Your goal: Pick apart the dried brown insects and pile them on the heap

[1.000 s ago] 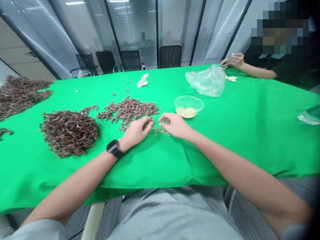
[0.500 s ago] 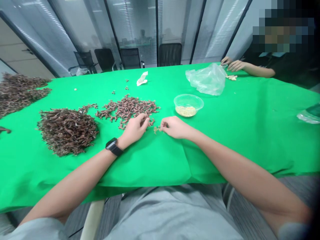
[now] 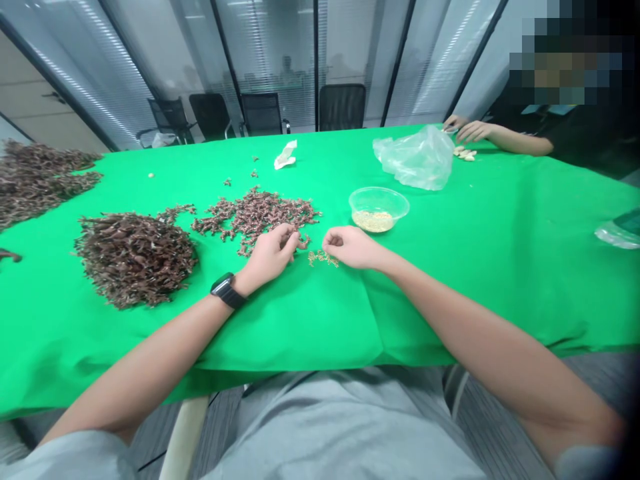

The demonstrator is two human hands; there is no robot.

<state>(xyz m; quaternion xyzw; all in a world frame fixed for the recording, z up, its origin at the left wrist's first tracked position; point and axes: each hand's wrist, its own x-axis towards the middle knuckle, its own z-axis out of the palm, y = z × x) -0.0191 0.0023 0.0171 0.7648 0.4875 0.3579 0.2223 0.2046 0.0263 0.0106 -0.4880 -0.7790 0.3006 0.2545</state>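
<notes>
My left hand [image 3: 273,252] rests at the near edge of a spread heap of small reddish-brown twisted pieces [image 3: 265,210]. Its thumb and fingers are curled together, and what they may hold is hidden. My right hand [image 3: 353,247] is just above a little scatter of small golden pieces [image 3: 324,257] on the green cloth, thumb and forefinger pinched. Whatever is in that pinch is too small to make out. Behind my right hand stands a clear plastic bowl [image 3: 379,193] with pale golden bits in the bottom.
A dense bundle of brown pieces [image 3: 137,260] sits left of my hands, with a larger brown pile [image 3: 40,180] at the far left. Farther back lie a crumpled white paper [image 3: 285,155] and a clear plastic bag [image 3: 420,160]. Another person's hands [image 3: 467,129] are beyond the bag.
My right hand has lifted slightly away from the golden pieces, so more of them show. My left hand has barely moved.
</notes>
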